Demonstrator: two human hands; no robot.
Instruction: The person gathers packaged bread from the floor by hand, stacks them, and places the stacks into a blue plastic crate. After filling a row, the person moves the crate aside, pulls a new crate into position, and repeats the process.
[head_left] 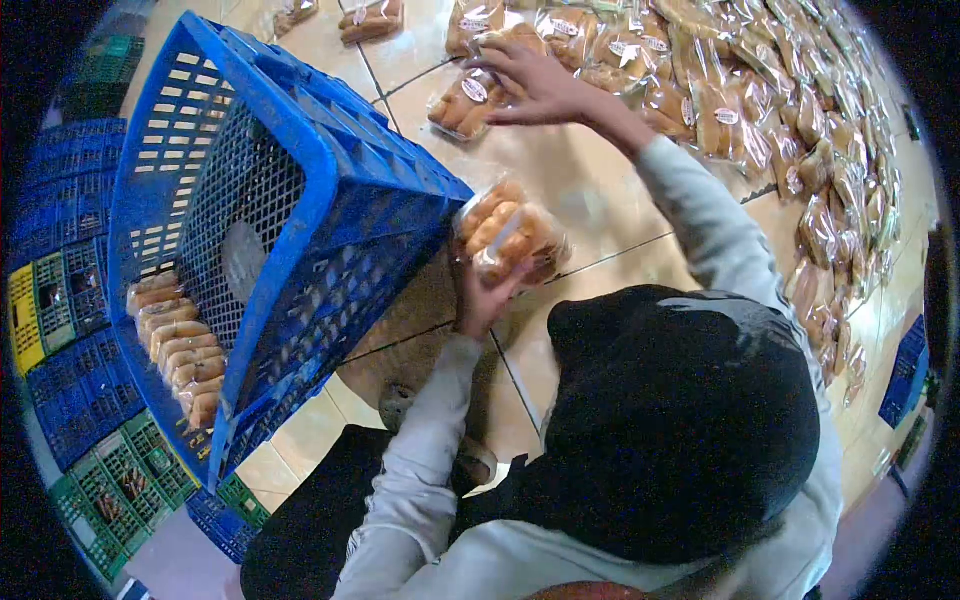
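Observation:
My left hand (487,297) is closed around a clear pack of bread rolls (497,228), held beside the outer wall of a blue plastic crate (330,215). The crate rests tilted on its side, its opening facing left. Inside it a row of wrapped rolls (182,345) lines the lower wall. Further up, my right hand (535,85) reaches over the floor with fingers spread, nothing gripped in them. Its fingertips overlap a labelled pack of rolls (465,105) at the near edge of the many bagged breads.
Bagged breads (720,85) cover the tiled floor at the upper right. Two more packs, one of them a bread pack (371,20), lie behind the crate. Stacked blue crates (65,180) and green crates (120,490) stand at the left. A black cap (690,420) fills the lower middle.

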